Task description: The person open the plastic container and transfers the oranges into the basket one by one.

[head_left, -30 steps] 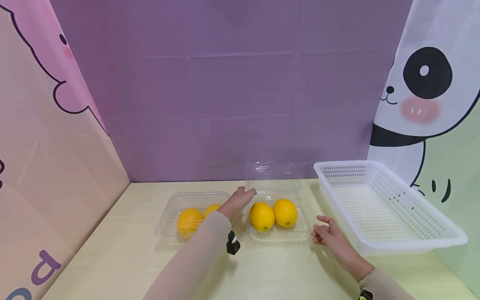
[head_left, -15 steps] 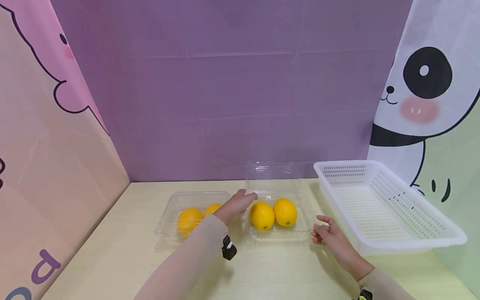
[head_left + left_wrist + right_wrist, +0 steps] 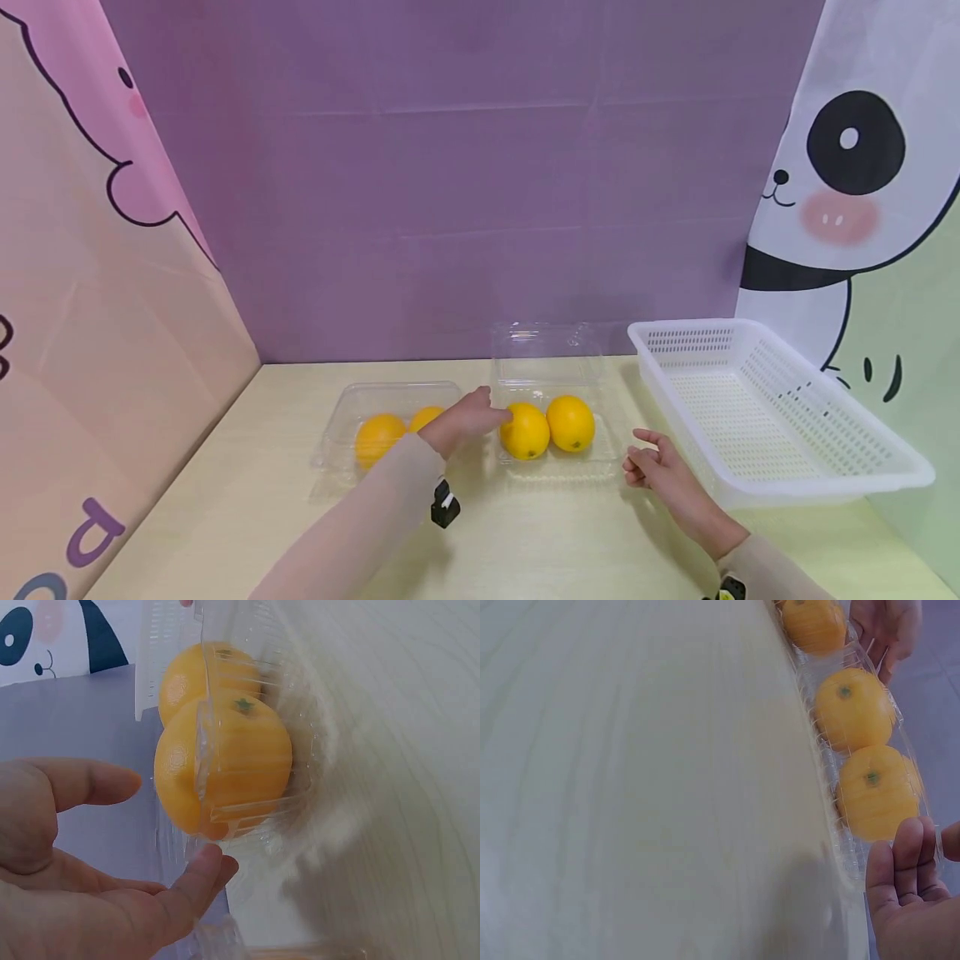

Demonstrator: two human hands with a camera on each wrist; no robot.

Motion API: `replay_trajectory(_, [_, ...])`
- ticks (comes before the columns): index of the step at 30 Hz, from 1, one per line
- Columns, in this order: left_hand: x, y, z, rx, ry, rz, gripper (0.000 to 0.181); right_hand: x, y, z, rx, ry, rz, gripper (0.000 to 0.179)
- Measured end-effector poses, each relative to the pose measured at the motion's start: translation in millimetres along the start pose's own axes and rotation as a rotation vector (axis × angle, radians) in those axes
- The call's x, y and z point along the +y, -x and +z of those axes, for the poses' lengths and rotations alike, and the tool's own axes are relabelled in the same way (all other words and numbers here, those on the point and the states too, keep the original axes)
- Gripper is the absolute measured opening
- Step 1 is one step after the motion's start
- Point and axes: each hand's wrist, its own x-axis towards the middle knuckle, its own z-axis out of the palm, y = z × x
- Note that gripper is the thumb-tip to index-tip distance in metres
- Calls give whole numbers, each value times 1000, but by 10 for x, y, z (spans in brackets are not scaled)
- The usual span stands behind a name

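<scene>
Two oranges, a left one (image 3: 528,435) and a right one (image 3: 571,425), sit side by side in a clear plastic clamshell box (image 3: 562,471). Its transparent lid (image 3: 547,346) stands raised at the back. My left hand (image 3: 459,423) is at the box's left side, thumb and fingers spread around the near orange (image 3: 232,765); whether a fingertip touches the box is unclear. Just right of the box is my right hand (image 3: 671,492), its fingers loosely bent. In the right wrist view those fingers (image 3: 907,851) lie close to the box's end wall; contact cannot be told.
A second clear clamshell box (image 3: 341,417), its lid down, stands to the left with oranges (image 3: 378,440) inside, partly behind my left forearm. At the right is a white perforated plastic basket (image 3: 750,487). A purple cloth (image 3: 480,208) hangs behind the table (image 3: 525,542).
My left hand has come down and slightly left from beside the raised lid to the left orange's side, its thumb now in front of that orange. The right hand has stayed put.
</scene>
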Motion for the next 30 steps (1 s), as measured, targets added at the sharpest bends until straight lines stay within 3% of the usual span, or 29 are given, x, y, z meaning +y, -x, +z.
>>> replay_trajectory(10, [-9, -5, -31, -28, -165, 68, 71, 7, -2, -7, -3, 4, 1, 48])
replay_trajectory(21, [2, 16, -13, -47, -224, 83, 71, -1, 17, 7, 10, 9, -17, 47])
replay_trajectory(30, [-17, -24, 3, -47, -286, 108, 67, -34, 45, 13, 40, 155, -74, 47])
